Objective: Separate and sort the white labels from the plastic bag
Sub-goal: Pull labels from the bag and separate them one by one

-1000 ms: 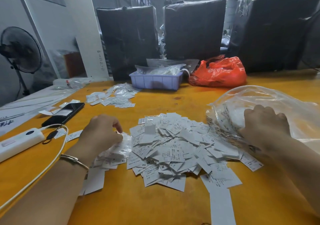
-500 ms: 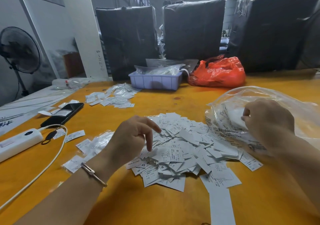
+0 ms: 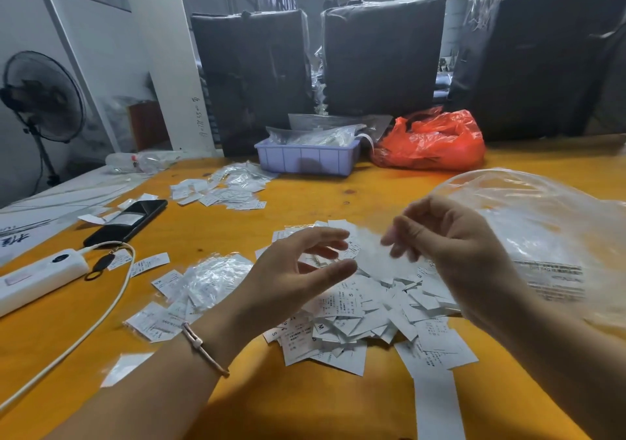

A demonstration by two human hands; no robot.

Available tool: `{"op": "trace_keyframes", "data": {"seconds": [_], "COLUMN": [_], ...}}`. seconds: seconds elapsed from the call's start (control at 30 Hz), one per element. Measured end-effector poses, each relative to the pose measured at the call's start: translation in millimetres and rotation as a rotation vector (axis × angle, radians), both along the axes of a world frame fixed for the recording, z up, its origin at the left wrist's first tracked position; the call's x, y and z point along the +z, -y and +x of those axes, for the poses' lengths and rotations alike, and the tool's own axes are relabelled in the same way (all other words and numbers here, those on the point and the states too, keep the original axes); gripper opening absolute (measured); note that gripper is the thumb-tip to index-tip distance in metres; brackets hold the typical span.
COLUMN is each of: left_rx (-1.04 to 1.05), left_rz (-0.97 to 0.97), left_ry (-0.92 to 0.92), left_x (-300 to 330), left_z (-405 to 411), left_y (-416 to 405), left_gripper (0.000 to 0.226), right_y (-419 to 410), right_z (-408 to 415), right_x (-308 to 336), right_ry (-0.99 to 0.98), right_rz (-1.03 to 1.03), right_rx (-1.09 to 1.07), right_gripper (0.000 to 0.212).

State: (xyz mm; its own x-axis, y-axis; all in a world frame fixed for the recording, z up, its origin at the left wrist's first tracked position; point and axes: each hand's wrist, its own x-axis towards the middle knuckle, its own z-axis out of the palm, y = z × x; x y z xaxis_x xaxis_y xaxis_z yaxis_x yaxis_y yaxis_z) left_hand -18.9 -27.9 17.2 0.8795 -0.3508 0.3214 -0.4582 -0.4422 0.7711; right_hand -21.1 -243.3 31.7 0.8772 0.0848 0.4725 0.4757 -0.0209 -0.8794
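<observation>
Fan [image 3: 42, 97], a black pedestal one, stands at the far left, off the orange wooden table [image 3: 338, 412]. On the table's left edge lies a white plastic power strip [image 3: 37, 275] with its white cable [image 3: 84, 334] curling toward the viewer, and just beyond it a black smartphone [image 3: 127, 221] with a few white slips resting on and beside it. A small heap of clear crinkled plastic sleeves [image 3: 211, 278] mixed with labels sits to the left of the left forearm, which wears a thin rose-gold bracelet [image 3: 205, 350]. Farther back, a second scatter of sleeves and labels [image 3: 225, 190] lies in front of a lavender plastic tray [image 3: 306, 158] holding clear packets.

The left hand [image 3: 288, 277] is raised over the table, fingers relaxed and spread, thumb apart from them, gripping nothing. Beneath and between both hands spreads the main pile of white printed paper labels [image 3: 359, 311], some marked S or M. The right hand [image 3: 454, 246] is also lifted, its thumb and fingers pinched on a blurred clear packet of labels [image 3: 367, 253] held between the two hands. An orange-red plastic bag [image 3: 432, 141] sits behind, next to the tray. At the far right lies the large clear plastic bag [image 3: 542, 229], printed with dark text, just beside the pile.
</observation>
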Motion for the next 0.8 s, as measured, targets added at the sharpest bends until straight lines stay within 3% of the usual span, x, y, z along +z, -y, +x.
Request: {"op": "trace_keyframes", "data": {"seconds": [0.17, 0.33, 0.43, 0.53, 0.7, 0.8], "left_rx": [-0.059, -0.048, 0.059, 0.17, 0.206, 0.188], "left_rz": [-0.109, -0.145, -0.21, -0.292, -0.31, -0.315], "left_ry": [-0.152, -0.159, -0.148, -0.111, -0.052, -0.071], "left_x": [2.2, 4.2, 3.7, 2.9, 0.2, 0.4], "left_z": [-3.8, -2.3, 2.9, 6.9, 8.8, 8.5], "left_y": [4.6, -0.2, -7.5, -11.3, -10.2, -9.2], "left_gripper": [0.05, 0.025, 0.023, 0.027, 0.043, 0.037], "right_y": [-14.6, -12.4, -5.6, -5.4, -21.5, -26.0], "right_z": [-3.5, 0.9, 4.7, 4.0, 4.6, 3.4], "right_x": [-11.9, -17.5, -20.8, -26.2, -35.5, -34.3], "right_ry": [-0.198, -0.175, -0.039, 0.113, 0.171, 0.175], "right_rz": [0.078, -0.038, -0.312, -0.699, -0.99, -1.025], "right_rx": [0.29, 0.209, 0.018, -0.038, -0.029, -0.048], "right_gripper": [0.017, 0.012, 0.001, 0.011, 0.042, 0.04]}}
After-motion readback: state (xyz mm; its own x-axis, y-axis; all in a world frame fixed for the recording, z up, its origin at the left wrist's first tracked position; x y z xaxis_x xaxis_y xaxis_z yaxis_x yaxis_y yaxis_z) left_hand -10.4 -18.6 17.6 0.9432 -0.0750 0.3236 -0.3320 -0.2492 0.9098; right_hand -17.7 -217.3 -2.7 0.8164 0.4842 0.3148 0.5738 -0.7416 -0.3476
